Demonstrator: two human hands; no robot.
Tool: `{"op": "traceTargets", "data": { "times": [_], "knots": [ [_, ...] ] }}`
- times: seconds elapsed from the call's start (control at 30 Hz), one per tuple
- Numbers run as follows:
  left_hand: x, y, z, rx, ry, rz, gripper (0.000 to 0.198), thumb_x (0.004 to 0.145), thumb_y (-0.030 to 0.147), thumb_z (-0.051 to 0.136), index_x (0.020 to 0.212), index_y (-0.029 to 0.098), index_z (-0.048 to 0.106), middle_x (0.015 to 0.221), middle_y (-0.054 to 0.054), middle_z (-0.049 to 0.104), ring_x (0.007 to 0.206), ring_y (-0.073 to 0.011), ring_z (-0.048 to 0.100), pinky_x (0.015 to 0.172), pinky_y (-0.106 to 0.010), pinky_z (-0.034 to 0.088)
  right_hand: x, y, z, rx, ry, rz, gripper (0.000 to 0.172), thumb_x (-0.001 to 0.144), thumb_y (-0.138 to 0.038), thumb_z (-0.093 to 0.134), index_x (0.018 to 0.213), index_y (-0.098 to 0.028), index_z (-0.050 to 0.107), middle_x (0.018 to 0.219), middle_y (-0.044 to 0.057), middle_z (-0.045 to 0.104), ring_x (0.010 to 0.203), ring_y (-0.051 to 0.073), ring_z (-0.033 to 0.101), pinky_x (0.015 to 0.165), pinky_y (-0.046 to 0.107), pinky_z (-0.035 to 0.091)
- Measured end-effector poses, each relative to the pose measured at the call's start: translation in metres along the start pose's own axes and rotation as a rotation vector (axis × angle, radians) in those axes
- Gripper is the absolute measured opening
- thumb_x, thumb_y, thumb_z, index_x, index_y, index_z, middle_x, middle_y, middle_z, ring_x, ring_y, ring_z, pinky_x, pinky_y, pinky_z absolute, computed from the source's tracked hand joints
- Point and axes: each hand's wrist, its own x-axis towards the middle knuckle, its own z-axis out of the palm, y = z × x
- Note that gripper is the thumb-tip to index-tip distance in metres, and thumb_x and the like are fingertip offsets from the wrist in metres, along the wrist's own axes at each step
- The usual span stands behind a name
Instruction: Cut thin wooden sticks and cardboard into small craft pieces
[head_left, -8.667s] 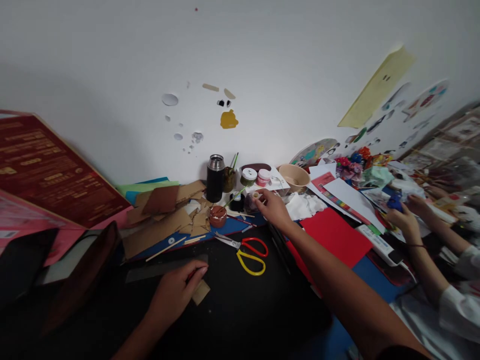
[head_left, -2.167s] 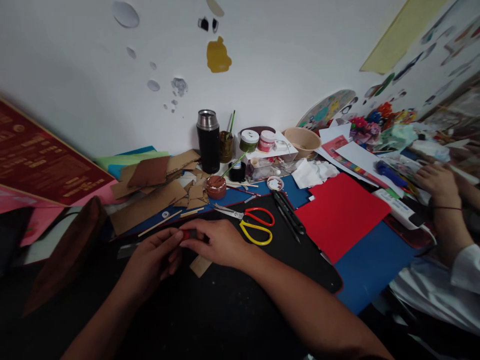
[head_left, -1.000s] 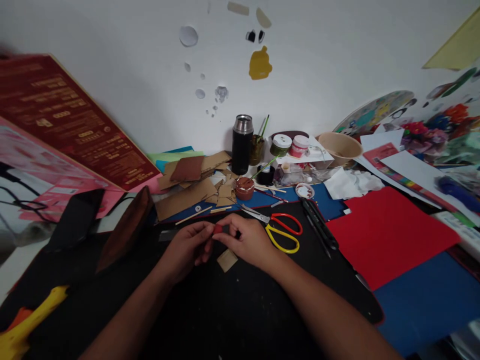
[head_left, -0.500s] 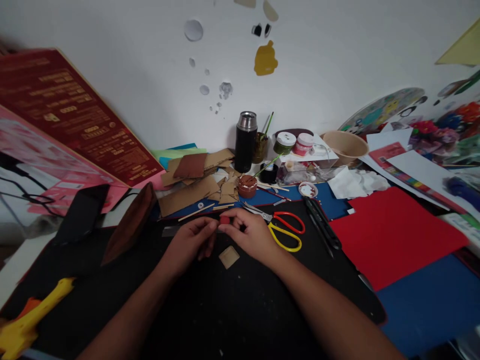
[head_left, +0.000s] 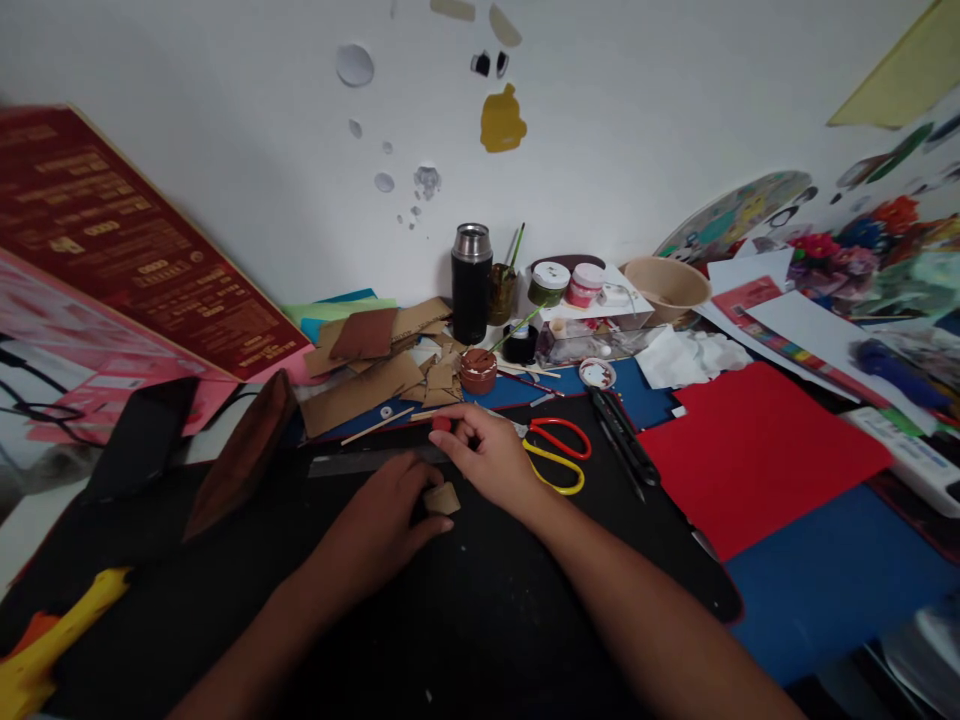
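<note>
A small round red piece (head_left: 440,425) is pinched between the thumb and fingers of my right hand (head_left: 487,455), over the black mat (head_left: 480,620). Just nearer to me, my left hand (head_left: 390,510) curls its thumb and fingers round a small square of cardboard (head_left: 442,499), which looks slightly tilted. Partly behind my hands lies a clear ruler-like strip (head_left: 337,464). Scissors (head_left: 559,455) with one red and one yellow handle rest to the right of my right hand, their blades partly hidden by it.
Cardboard scraps (head_left: 367,395), a brown paint jar (head_left: 478,370) and a black flask (head_left: 470,290) stand along the back. To the right are a black cutter (head_left: 626,440) and a red sheet (head_left: 765,455). A brown boat-shaped piece (head_left: 244,455) and a yellow tool (head_left: 67,630) lie left.
My left hand has left the red piece and moved down to the cardboard square, which was lying flat. My right hand keeps the red piece. The whole view has shifted slightly.
</note>
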Motion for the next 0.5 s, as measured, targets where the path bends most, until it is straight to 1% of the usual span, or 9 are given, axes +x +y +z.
{"op": "traceTargets", "data": {
  "times": [0.1,0.2,0.27,0.33,0.4,0.43,0.5],
  "knots": [
    [0.004,-0.003,-0.002,-0.023,0.009,0.004,0.023,0.083,0.024,0.076,0.103,0.023,0.066,0.112,-0.007,0.065,0.103,-0.0273,0.063,0.090,-0.042,0.051,0.000,0.001,0.001,0.001,-0.007,0.002,0.021,0.094,-0.034,0.069,0.109,-0.020,0.072,0.062,-0.008,0.051,0.056,0.010,0.047,0.057,0.022,0.036],
    [0.006,-0.005,-0.003,-0.045,0.030,0.012,0.020,0.085,0.027,0.072,0.103,0.022,0.067,0.109,-0.008,0.066,0.102,-0.0274,0.062,0.090,-0.042,0.050,0.001,0.003,0.000,0.009,0.000,0.008,0.023,0.094,-0.035,0.068,0.109,-0.019,0.071,0.060,-0.008,0.050,0.056,0.011,0.048,0.056,0.023,0.036],
    [0.007,-0.007,-0.005,-0.084,0.066,0.007,0.020,0.085,0.029,0.072,0.104,0.022,0.068,0.109,-0.008,0.067,0.101,-0.0270,0.062,0.090,-0.041,0.049,0.002,0.005,0.000,0.010,0.004,0.016,0.023,0.094,-0.036,0.068,0.110,-0.019,0.071,0.059,-0.008,0.050,0.055,0.011,0.048,0.055,0.023,0.036],
    [0.009,-0.008,-0.008,-0.167,0.108,-0.038,0.025,0.084,0.032,0.073,0.106,0.022,0.069,0.106,-0.007,0.069,0.096,-0.0258,0.063,0.086,-0.039,0.049,0.002,0.005,0.000,0.000,0.007,0.026,0.024,0.094,-0.037,0.068,0.110,-0.019,0.071,0.059,-0.008,0.050,0.055,0.012,0.048,0.055,0.023,0.036],
    [0.010,-0.008,-0.013,-0.341,0.143,-0.130,0.031,0.083,0.038,0.074,0.110,0.022,0.070,0.099,-0.005,0.070,0.088,-0.0233,0.063,0.081,-0.036,0.049,0.002,0.006,0.000,-0.003,0.013,0.033,0.025,0.094,-0.038,0.068,0.111,-0.020,0.071,0.059,-0.008,0.050,0.054,0.012,0.048,0.054,0.023,0.036],
    [0.012,-0.008,-0.015,-0.469,0.154,-0.185,0.034,0.084,0.041,0.074,0.111,0.022,0.071,0.094,-0.004,0.071,0.083,-0.0215,0.063,0.077,-0.033,0.049,0.002,0.006,0.000,-0.001,0.014,0.035,0.026,0.094,-0.039,0.068,0.112,-0.020,0.071,0.059,-0.007,0.050,0.054,0.012,0.048,0.054,0.023,0.036],
    [0.014,-0.007,-0.018,-0.780,0.174,-0.284,0.036,0.085,0.048,0.072,0.105,0.019,0.074,0.085,-0.004,0.072,0.072,-0.0177,0.061,0.067,-0.029,0.048,0.002,0.006,-0.001,0.009,0.013,0.035,0.028,0.094,-0.040,0.067,0.113,-0.020,0.071,0.059,-0.007,0.051,0.054,0.012,0.049,0.054,0.023,0.036]
  ]
}}
